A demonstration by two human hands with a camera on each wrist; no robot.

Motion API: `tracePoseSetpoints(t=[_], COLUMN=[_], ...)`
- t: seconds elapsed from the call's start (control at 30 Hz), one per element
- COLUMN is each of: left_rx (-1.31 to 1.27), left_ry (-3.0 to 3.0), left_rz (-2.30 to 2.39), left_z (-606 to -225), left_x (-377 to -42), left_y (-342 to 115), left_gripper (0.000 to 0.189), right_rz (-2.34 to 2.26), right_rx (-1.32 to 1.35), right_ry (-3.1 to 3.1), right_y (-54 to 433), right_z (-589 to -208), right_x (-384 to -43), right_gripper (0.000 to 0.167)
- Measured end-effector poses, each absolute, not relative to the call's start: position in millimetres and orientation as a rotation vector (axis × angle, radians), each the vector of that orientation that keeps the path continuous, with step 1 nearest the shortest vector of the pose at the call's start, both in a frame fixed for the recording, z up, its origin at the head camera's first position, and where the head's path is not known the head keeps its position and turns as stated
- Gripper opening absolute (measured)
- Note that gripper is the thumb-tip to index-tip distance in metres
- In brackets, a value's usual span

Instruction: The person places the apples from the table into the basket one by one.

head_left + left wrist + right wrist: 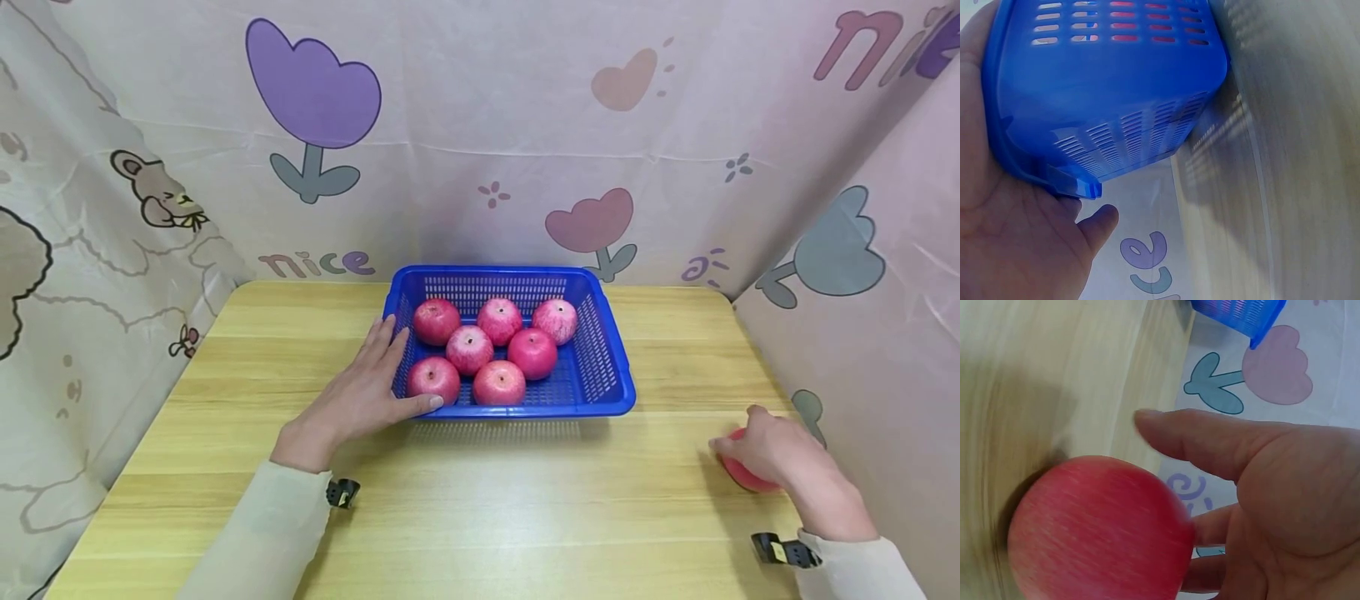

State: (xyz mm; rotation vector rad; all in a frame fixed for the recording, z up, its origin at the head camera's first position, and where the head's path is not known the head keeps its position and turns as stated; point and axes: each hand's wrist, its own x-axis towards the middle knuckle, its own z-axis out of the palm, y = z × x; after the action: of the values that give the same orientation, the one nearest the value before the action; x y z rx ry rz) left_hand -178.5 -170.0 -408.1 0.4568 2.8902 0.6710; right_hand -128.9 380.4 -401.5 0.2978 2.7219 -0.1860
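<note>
A blue plastic basket [600, 411] with slotted walls stands at the back middle of the table, holding several red apples [499, 383]. My left hand [360, 390] rests on its front left corner, fingers spread along the left rim and thumb across the front rim. In the left wrist view, the palm [1013, 237] lies against the rim. Far to the right, my right hand [776, 454] is over a single red apple [738, 475] on the table. The right wrist view shows the thumb apart from this apple [1100, 531]; whether the partly hidden fingers touch it, I cannot tell.
The wooden table [480, 500] extends in front of the basket and to both sides. A printed cloth [450, 108] hangs behind the table and along both sides. Small black cameras sit at the left wrist [342, 493] and the right wrist [783, 550].
</note>
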Motion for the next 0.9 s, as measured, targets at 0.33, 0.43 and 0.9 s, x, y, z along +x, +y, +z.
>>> tracePoseSetpoints(t=[0.33, 0.43, 0.9], left_rx=[0.462, 0.468, 0.447], left_ry=[2.892, 2.894, 2.885], left_rz=[0.674, 0.675, 0.677], left_z=[-408, -409, -408], left_x=[-179, -179, -179], left_y=[-170, -171, -170], left_gripper=[0.13, 0.13, 0.131], right_rz=[-0.186, -0.179, -0.328], right_rx=[0.28, 0.274, 0.326], right_ry=[2.761, 2.785, 2.86], right_y=[377, 373, 355], right_z=[-402, -402, -410], right_x=[-134, -137, -149], right_gripper=[0.095, 0.09, 0.113])
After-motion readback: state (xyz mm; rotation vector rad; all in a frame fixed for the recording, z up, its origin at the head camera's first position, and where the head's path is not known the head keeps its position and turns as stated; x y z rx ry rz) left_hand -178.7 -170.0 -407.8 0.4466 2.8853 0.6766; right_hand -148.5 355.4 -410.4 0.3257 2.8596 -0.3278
